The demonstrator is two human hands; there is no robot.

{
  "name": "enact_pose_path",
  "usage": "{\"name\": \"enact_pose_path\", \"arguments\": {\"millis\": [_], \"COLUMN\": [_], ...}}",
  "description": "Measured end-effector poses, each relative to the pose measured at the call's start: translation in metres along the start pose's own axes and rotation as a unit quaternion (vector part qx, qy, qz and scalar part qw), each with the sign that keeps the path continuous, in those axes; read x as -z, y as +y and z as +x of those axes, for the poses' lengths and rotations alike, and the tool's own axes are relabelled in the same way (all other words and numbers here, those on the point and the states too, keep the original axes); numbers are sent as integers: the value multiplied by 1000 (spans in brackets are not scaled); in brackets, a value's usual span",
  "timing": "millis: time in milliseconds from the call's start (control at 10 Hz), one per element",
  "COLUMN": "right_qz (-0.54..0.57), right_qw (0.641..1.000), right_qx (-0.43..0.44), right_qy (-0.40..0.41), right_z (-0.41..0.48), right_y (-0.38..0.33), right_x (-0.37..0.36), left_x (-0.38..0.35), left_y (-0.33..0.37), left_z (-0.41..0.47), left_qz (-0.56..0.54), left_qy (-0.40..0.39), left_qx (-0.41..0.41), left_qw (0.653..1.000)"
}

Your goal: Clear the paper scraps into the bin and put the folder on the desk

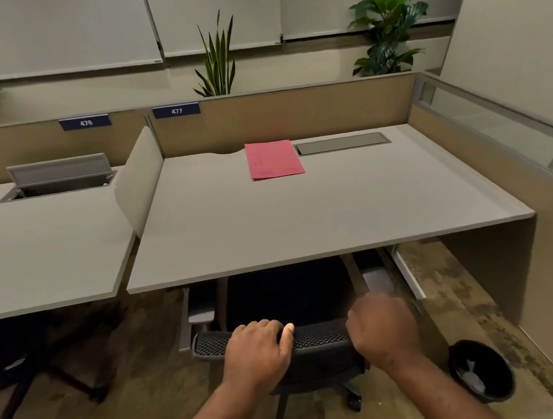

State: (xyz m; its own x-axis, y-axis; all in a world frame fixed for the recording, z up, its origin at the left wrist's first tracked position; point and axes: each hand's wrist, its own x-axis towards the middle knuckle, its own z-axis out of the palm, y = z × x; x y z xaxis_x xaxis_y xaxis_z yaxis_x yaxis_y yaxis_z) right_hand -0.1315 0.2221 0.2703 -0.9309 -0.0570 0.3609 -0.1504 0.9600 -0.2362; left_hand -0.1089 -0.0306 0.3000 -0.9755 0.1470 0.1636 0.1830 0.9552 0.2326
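Observation:
A red folder [274, 159] lies flat at the back of the grey desk [303, 213], next to its cable hatch. On the floor at the lower right stands a round black bin [481, 370] with white paper scraps [471, 376] inside. A black mesh office chair [313, 336] is tucked under the desk's front edge. My left hand [258, 352] grips the top of the chair's backrest. My right hand [383, 328] grips the same backrest further right.
A second desk [41, 243] stands to the left behind a low divider, with an open cable hatch [59, 177]. Partition panels labelled 476 and 477 close the back. A glass-topped partition [508, 134] runs along the right. Plants stand behind.

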Motion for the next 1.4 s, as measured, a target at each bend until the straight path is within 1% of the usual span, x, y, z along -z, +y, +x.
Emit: {"name": "enact_pose_path", "arguments": {"millis": [200, 400, 800, 1000, 1100, 1200, 1300, 1400], "right_qz": [5, 15, 43, 39, 41, 44, 58, 81], "right_qw": [1000, 999, 998, 998, 997, 994, 995, 996], "right_qx": [22, 33, 36, 34, 26, 22, 26, 30], "right_qy": [-14, -14, -24, -36, -54, -93, -78, -28], "right_z": [60, 110, 151, 157, 160, 166, 178, 205], "right_y": [51, 77, 98, 100, 102, 98, 90, 79], "right_x": [-9, -16, -22, -19, -16, -12, -6, 10], "left_x": [-21, -33, -48, -47, -46, -34, -19, 10], "left_y": [32, 44, 48, 49, 50, 47, 44, 43], "left_z": [59, 111, 155, 164, 167, 172, 180, 201], "left_qz": [2, 5, 6, -11, -2, -9, -3, 10], "left_qy": [1, 8, 14, 15, 5, 10, 31, 54], "left_qx": [25, 44, 51, 26, 16, 11, 16, 29], "left_qw": [1000, 999, 999, 999, 1000, 1000, 999, 998]}}
